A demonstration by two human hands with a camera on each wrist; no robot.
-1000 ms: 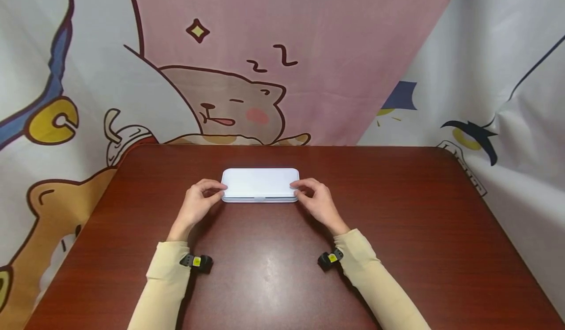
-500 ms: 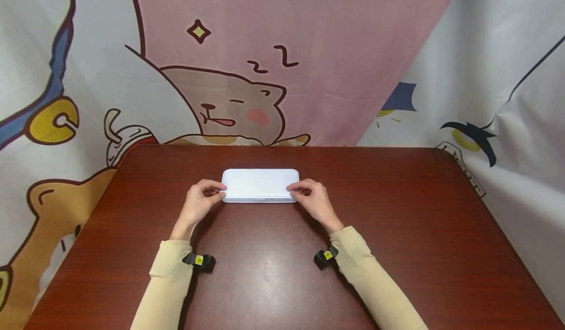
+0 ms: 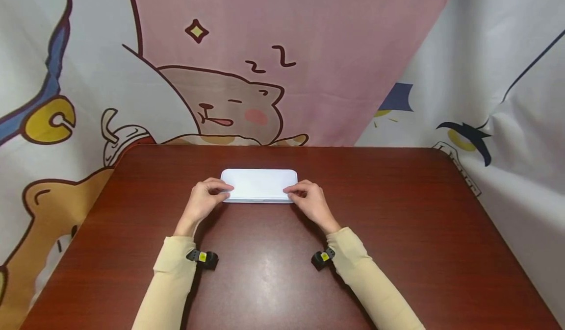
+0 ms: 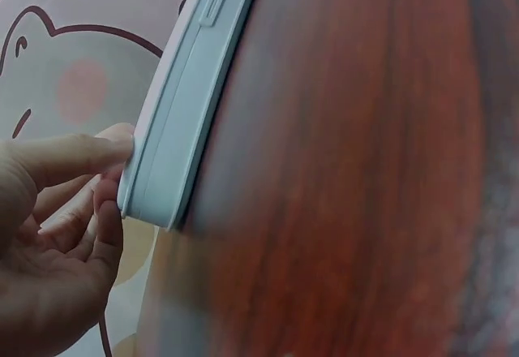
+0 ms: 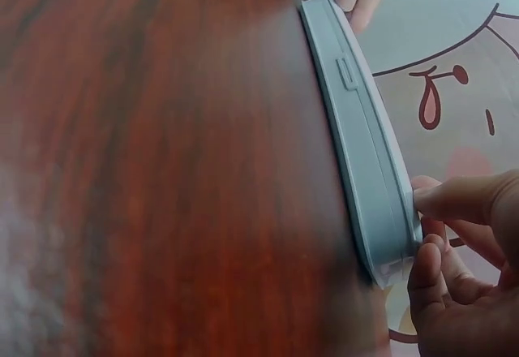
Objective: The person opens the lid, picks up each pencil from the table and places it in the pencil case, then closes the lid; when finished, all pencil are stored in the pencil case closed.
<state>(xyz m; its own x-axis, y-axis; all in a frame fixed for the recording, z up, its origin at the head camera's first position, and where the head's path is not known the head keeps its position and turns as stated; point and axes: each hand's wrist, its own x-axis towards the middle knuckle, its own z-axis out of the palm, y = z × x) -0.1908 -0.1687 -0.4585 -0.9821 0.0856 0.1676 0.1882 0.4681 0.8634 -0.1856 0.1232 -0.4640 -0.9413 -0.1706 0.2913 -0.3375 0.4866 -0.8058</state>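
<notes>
A white, flat pencil case [image 3: 259, 183] with rounded corners lies on the table, long side toward me. Its lid is down, and a small latch [image 5: 347, 73] shows midway along its front in both wrist views. My left hand [image 3: 204, 202] holds the left end, thumb and forefinger at the lid's near corner. At the right end, my right hand [image 3: 313, 202] does the same with bent fingers. In the left wrist view, the thumb [image 4: 113, 148] touches the lid's edge, and the other fingers curl beside the end. What the case holds is hidden.
The brown wooden table [image 3: 397, 232] reaches back to a hanging cloth [image 3: 335, 50] printed with cartoon animals. A black wrist camera [image 3: 207, 259] sits on the left sleeve, and another wrist camera [image 3: 321, 259] on the right one.
The dark gap along the case's front has narrowed as the lid came down. Both hands have shifted slightly inward over the lid's ends.
</notes>
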